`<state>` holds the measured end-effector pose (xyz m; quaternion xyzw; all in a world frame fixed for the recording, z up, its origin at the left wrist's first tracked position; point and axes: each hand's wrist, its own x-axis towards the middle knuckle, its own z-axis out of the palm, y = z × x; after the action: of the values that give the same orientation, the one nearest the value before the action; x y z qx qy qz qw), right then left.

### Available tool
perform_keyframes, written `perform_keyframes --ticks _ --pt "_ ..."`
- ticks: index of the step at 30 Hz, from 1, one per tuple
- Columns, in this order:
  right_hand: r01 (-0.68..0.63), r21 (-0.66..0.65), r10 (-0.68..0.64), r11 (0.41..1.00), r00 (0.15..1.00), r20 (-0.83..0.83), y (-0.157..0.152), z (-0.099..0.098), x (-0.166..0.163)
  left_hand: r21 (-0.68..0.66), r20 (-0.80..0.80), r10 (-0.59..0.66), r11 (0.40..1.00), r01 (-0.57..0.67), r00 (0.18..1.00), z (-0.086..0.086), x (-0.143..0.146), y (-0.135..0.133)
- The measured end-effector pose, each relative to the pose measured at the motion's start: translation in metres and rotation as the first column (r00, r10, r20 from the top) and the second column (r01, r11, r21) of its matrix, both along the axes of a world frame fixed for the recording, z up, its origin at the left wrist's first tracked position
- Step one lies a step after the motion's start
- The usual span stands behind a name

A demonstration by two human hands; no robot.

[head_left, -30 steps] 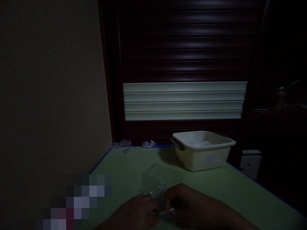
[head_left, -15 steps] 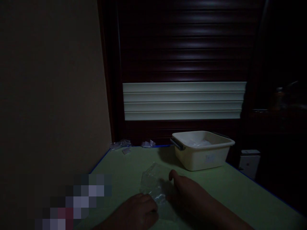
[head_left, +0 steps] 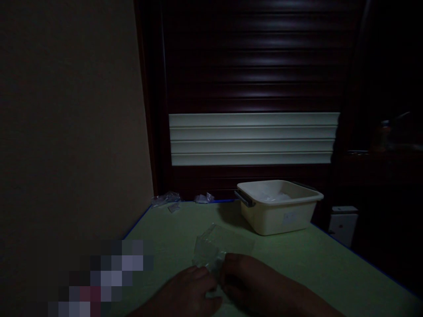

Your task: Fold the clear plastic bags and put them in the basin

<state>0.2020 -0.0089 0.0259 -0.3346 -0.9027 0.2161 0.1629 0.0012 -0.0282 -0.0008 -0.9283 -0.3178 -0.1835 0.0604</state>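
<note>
A clear plastic bag (head_left: 220, 241) lies crinkled on the green tabletop, its near part hidden by my hands. My left hand (head_left: 191, 288) rests at the bag's near left side with its fingers curled down on the film. Close beside it, my right hand (head_left: 246, 277) has its fingers bent and pinched together on the bag's near edge. Dim light leaves the fingertips of both hands hard to make out.
A cream plastic tub (head_left: 277, 213) with dark handles stands at the back right, holding clear plastic. Crumpled clear wrappers (head_left: 166, 199) and a small packet (head_left: 205, 198) lie along the back edge. A wall (head_left: 72, 132) borders the table's left.
My right hand has come down and left toward my left hand, and its raised finger has closed onto the bag. My left hand has barely shifted. The tub stays put.
</note>
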Motion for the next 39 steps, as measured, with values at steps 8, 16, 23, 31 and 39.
perform_keyframes --ticks 8,16,23,31,39 --pt "0.257 0.181 -0.287 0.949 0.944 0.163 0.02 -0.004 0.017 0.046 -0.004 -0.052 0.998 0.052 0.999 0.003 -0.002 -0.002" --pt "0.263 0.069 -0.26 0.962 0.964 -0.052 0.014 -0.009 0.008 0.347 0.0 -0.163 0.925 0.153 0.987 -0.013 -0.006 0.016" --pt "0.056 -0.229 -0.106 0.972 0.971 -0.213 0.013 -0.001 0.016 0.199 -0.034 -0.169 0.965 0.173 0.985 -0.001 -0.003 0.002" --pt "-0.137 -0.419 0.104 0.898 0.989 -0.101 0.016 0.006 0.034 0.183 -0.109 -0.207 0.957 0.224 0.972 -0.002 -0.003 0.001" --pt "-0.198 -0.352 0.183 0.915 0.98 -0.077 0.02 0.006 0.035 0.142 -0.153 -0.188 0.968 0.209 0.97 0.003 -0.002 -0.001"
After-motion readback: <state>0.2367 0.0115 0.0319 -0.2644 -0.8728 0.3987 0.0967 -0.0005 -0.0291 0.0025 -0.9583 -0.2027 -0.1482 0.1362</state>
